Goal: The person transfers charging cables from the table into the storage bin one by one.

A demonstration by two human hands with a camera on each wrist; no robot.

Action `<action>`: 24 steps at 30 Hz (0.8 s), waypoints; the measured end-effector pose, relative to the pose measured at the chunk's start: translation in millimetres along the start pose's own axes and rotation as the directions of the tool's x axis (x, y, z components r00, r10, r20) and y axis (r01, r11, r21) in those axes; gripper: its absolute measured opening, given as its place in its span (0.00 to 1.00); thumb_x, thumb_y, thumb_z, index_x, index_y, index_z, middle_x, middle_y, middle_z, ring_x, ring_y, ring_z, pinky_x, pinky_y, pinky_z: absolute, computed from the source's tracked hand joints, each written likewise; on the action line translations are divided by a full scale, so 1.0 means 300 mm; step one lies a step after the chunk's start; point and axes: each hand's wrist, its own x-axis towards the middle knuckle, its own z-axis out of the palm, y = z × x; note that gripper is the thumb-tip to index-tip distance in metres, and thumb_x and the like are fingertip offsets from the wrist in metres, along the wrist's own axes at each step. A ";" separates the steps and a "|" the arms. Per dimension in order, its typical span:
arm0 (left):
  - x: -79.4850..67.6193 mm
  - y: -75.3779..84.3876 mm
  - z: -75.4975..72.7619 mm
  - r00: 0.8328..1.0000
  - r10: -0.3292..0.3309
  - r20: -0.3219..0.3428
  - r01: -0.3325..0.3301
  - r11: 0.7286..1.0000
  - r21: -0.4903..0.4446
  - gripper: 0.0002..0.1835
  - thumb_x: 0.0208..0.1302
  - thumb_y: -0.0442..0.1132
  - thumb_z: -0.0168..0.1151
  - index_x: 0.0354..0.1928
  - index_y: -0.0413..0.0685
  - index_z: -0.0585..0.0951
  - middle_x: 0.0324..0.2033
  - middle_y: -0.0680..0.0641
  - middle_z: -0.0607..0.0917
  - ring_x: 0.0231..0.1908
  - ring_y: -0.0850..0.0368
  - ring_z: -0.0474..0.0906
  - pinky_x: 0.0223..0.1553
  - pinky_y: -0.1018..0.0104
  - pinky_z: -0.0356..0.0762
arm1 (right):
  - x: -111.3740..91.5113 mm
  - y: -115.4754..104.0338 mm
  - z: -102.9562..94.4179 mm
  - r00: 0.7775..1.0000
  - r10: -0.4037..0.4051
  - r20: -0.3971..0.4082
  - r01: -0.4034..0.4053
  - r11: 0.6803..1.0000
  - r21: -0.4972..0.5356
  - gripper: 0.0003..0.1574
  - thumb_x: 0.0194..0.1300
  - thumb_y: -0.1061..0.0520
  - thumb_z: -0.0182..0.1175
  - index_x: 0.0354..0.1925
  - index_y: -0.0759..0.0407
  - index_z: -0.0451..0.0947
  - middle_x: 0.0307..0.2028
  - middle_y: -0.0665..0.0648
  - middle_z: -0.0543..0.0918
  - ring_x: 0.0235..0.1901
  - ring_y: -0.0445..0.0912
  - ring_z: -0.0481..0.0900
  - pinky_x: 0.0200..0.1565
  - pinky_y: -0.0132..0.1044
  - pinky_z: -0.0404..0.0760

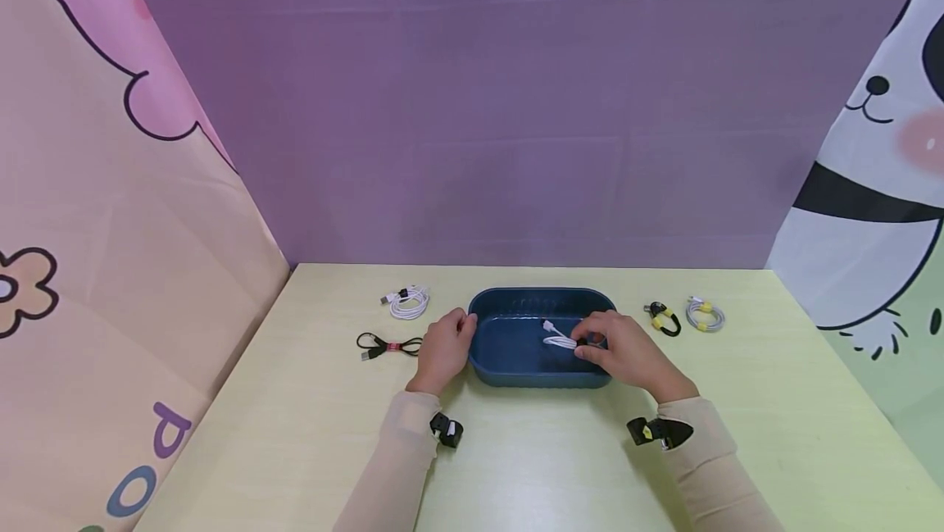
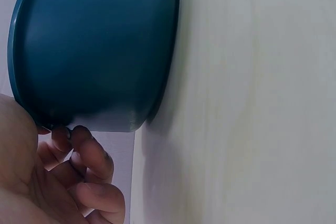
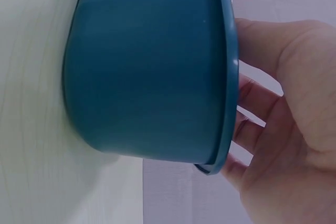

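Observation:
A dark blue plastic basin (image 1: 542, 378) with rounded corners stands in the middle of the table. My left hand (image 1: 444, 349) holds its left end, thumb at the rim; in the left wrist view the curled fingers (image 2: 93, 156) reach the basin's outer wall (image 2: 100, 51). Over the basin's right side, my right hand (image 1: 625, 353) pinches a coiled white cable (image 1: 560, 341) with a dark tie, its light plug pointing up and left. From the right wrist, the basin's wall (image 3: 147, 77) hides the cable and the fingertips.
Left of the basin lie a coiled white cable (image 1: 410, 303) and, nearer me, a black cable (image 1: 378, 346) with a red tie. To the right are a short black cable (image 1: 667, 320) with a yellow tie and a grey-white coiled cable (image 1: 705, 316). A purple cloth (image 1: 516, 122) hangs behind the table.

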 end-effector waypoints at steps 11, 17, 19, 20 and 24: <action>0.003 -0.003 0.002 1.000 -0.008 0.003 0.008 1.000 0.001 0.18 0.79 0.48 0.51 0.29 0.47 0.73 0.21 0.51 0.70 0.22 0.55 0.69 0.24 0.66 0.60 | 0.003 0.008 0.007 1.000 -0.006 0.009 0.006 1.000 -0.004 0.10 0.65 0.58 0.70 0.45 0.54 0.86 0.40 0.48 0.84 0.38 0.41 0.77 0.40 0.37 0.79; 0.003 -0.003 0.000 1.000 -0.017 0.004 0.017 1.000 0.006 0.18 0.79 0.48 0.51 0.29 0.47 0.73 0.21 0.51 0.70 0.22 0.55 0.68 0.24 0.66 0.59 | 0.005 0.007 0.011 1.000 0.008 0.020 -0.008 1.000 -0.022 0.10 0.64 0.58 0.70 0.45 0.54 0.86 0.40 0.49 0.85 0.37 0.41 0.77 0.41 0.38 0.78; 0.003 -0.001 -0.001 1.000 -0.016 0.006 0.016 1.000 0.003 0.18 0.79 0.48 0.51 0.29 0.48 0.73 0.21 0.51 0.70 0.22 0.55 0.68 0.24 0.65 0.59 | 0.005 0.007 0.012 1.000 0.014 0.023 -0.014 1.000 -0.028 0.10 0.64 0.58 0.70 0.45 0.54 0.86 0.40 0.49 0.85 0.37 0.41 0.77 0.41 0.38 0.78; 0.003 -0.001 -0.001 1.000 -0.015 0.006 0.015 1.000 0.002 0.18 0.79 0.48 0.51 0.29 0.48 0.73 0.21 0.51 0.70 0.22 0.55 0.68 0.24 0.65 0.59 | 0.005 0.007 0.013 1.000 0.017 0.024 -0.016 0.999 -0.030 0.09 0.64 0.58 0.70 0.45 0.54 0.86 0.40 0.49 0.85 0.37 0.40 0.76 0.41 0.38 0.78; 0.004 -0.003 0.002 1.000 -0.002 -0.006 0.002 1.000 0.013 0.18 0.78 0.48 0.52 0.28 0.48 0.73 0.20 0.52 0.69 0.21 0.55 0.68 0.24 0.65 0.59 | 0.005 0.009 0.016 0.999 0.013 0.032 -0.012 0.999 -0.033 0.09 0.65 0.58 0.70 0.45 0.54 0.86 0.39 0.48 0.85 0.36 0.40 0.76 0.40 0.37 0.78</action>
